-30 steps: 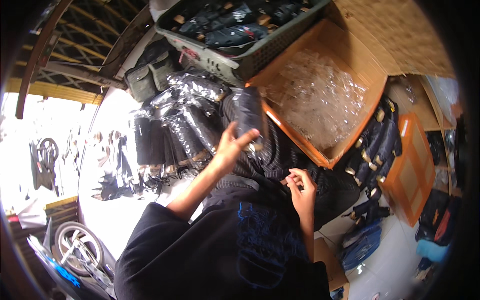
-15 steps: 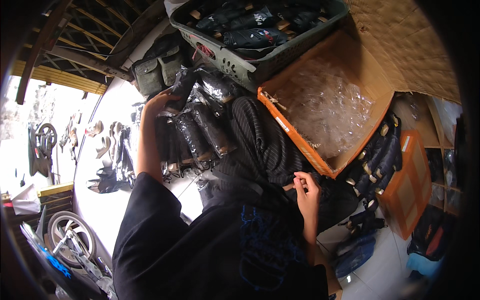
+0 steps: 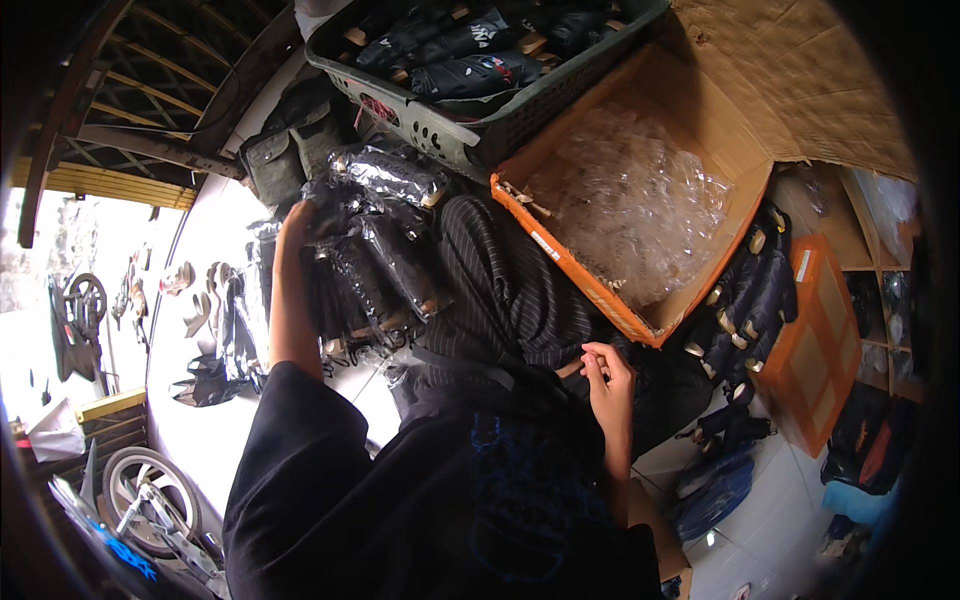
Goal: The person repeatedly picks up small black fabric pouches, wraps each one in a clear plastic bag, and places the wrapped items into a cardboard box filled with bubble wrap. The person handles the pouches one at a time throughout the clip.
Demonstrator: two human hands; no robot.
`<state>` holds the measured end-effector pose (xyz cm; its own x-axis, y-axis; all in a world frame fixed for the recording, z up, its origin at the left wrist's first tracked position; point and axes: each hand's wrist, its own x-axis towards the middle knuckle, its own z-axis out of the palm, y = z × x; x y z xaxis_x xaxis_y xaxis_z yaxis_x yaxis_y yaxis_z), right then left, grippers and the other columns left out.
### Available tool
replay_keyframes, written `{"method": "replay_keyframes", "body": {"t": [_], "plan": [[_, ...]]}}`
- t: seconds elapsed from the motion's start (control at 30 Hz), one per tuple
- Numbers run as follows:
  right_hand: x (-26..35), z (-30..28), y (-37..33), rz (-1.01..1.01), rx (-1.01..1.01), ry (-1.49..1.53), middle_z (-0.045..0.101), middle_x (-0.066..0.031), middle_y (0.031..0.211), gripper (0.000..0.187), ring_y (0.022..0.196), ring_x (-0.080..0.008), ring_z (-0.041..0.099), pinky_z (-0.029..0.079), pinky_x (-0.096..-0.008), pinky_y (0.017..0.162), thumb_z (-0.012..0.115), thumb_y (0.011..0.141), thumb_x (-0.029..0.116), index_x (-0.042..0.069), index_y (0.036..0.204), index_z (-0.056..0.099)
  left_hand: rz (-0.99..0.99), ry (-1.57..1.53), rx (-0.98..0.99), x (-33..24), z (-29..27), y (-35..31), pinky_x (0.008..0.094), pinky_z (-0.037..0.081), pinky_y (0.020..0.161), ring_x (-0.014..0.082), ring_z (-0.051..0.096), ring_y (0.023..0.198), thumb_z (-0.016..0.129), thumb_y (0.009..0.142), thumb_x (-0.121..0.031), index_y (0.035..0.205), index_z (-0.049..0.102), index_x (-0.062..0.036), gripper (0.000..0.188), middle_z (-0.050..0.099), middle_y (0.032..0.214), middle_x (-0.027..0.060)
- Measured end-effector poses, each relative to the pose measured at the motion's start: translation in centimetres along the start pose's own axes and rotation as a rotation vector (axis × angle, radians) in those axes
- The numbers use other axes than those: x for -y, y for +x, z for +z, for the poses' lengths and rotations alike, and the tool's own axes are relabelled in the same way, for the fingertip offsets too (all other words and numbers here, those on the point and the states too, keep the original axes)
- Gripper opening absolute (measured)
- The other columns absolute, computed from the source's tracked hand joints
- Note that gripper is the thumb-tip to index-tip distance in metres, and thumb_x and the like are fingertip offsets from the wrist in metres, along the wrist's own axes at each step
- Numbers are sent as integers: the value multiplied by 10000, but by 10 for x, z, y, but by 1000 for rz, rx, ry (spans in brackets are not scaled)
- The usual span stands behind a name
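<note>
Touching the upper left part of a heap of black bundles (image 3: 385, 265) in shiny clear wrap, the left grip (image 3: 297, 220) has its fingertips hidden among them, so I cannot tell whether it is closed around one. The heap spreads to its right and below, on a pale tiled floor (image 3: 195, 440) that glares almost white left of this grip. The right grip (image 3: 608, 385) is loosely curled above the person's lap, thumb close to the fingers; whether anything sits inside cannot be told. Left of it lies dark striped cloth (image 3: 490, 270) over a leg. Above it stands an open carton (image 3: 595, 290) with orange edges, containing crumpled clear plastic (image 3: 640, 200). A grey-green basket (image 3: 440, 125) of dark bundles is up and right of the left grip, and a grey-green bag (image 3: 275, 165) sits just above that grip. Right of the right grip are more dark bundles (image 3: 748, 300), a closed orange carton (image 3: 810, 345) and shelves (image 3: 880, 262). Far left and below the left grip stands a wheel (image 3: 150, 500); above it, a lattice (image 3: 150, 65) closes off the room.
</note>
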<state>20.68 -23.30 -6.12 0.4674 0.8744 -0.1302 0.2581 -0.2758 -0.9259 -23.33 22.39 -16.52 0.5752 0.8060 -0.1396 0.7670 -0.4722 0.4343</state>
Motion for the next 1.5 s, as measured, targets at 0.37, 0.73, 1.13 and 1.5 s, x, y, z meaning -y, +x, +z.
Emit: {"method": "replay_keyframes", "body": {"t": [0.37,0.73,1.13,1.5], "plan": [[7,3,3,8,-28,23,655,-102,878,114,695,-171,657,485,-278,607,614,920,38,1,1023,644,-676,292,-311,4,2,22,457,515,845,424,645,970,686,752,-469,1064,642,7,570,669,1016,266],[-18,-31,13,27,-478,224,596,-29,701,116,560,-43,526,412,-189,504,567,963,47,-2,1037,642,516,-324,-428,-407,35,47,399,491,798,314,605,889,628,772,19,1003,659,-24,236,635,940,148],[-41,-63,6,90,-603,187,635,-41,754,124,619,-74,572,464,-224,564,580,945,54,15,1032,659,897,696,612,-501,237,131,496,484,955,386,444,1274,736,778,-175,1360,478,-185,637,380,1473,118],[-46,-68,2,83,-611,290,631,-42,753,122,614,-69,571,467,-216,562,571,951,41,5,1037,650,271,-711,526,-505,158,145,334,514,827,163,648,938,607,896,-155,1137,653,-37,272,704,1023,93]]}}
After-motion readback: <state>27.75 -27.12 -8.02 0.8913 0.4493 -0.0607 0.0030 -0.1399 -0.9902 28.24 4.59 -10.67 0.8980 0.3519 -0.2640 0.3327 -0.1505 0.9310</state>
